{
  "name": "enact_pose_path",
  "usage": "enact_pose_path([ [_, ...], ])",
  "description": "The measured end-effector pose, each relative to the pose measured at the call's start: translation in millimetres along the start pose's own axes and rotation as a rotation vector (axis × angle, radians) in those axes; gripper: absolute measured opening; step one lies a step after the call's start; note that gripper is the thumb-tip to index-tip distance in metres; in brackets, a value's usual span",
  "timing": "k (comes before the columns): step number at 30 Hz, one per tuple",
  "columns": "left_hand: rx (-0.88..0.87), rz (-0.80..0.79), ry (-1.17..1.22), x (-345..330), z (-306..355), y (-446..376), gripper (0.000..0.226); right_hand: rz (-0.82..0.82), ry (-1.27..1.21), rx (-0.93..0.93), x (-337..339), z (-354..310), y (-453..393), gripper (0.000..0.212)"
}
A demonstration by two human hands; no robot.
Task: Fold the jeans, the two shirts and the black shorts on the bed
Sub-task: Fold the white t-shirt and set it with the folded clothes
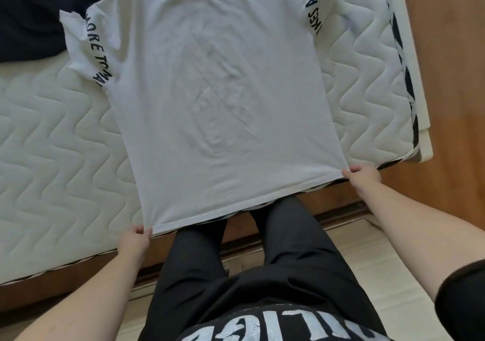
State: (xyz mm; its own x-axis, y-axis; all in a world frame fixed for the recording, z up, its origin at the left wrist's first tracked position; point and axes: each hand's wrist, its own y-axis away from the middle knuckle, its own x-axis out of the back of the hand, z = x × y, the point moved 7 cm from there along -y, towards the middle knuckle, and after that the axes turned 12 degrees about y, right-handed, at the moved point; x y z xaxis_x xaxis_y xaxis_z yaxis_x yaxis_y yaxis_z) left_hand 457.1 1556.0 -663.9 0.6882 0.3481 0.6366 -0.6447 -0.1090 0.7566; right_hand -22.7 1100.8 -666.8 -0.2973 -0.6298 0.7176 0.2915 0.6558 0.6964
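The white shirt (pixel 215 99) lies spread flat on the mattress (pixel 52 136), its long axis running from the hem at the near edge of the bed away to the collar at the far end, tilted slightly so the collar sits a little right of the hem's middle. Both short sleeves stick out sideways, the left one creased and partly turned up, the right one lying flatter by the mattress's right edge. The hem runs on a slant: its left corner is nearer to me, its right corner farther and higher in view. My left hand (pixel 135 238) pinches the near left corner of the hem, fingers curled over the cloth; my right hand (pixel 363 176) pinches the right corner the same way. So the whole shirt lies beyond my fingers, stretched away from them, and the cloth between the two hands looks taut. Neither hand is clearly closer to the body of the shirt; each holds its own corner. I judge the next fold turns on that long axis. A dark garment (pixel 34 12) lies bunched at the far left, touching the left sleeve.
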Motion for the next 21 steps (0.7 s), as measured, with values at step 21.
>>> enact_pose_path([
  [21,-0.695,0.114,-0.223,-29,197,21,0.038,0.278,0.151,0.460,-16,-191,54,0.048],
])
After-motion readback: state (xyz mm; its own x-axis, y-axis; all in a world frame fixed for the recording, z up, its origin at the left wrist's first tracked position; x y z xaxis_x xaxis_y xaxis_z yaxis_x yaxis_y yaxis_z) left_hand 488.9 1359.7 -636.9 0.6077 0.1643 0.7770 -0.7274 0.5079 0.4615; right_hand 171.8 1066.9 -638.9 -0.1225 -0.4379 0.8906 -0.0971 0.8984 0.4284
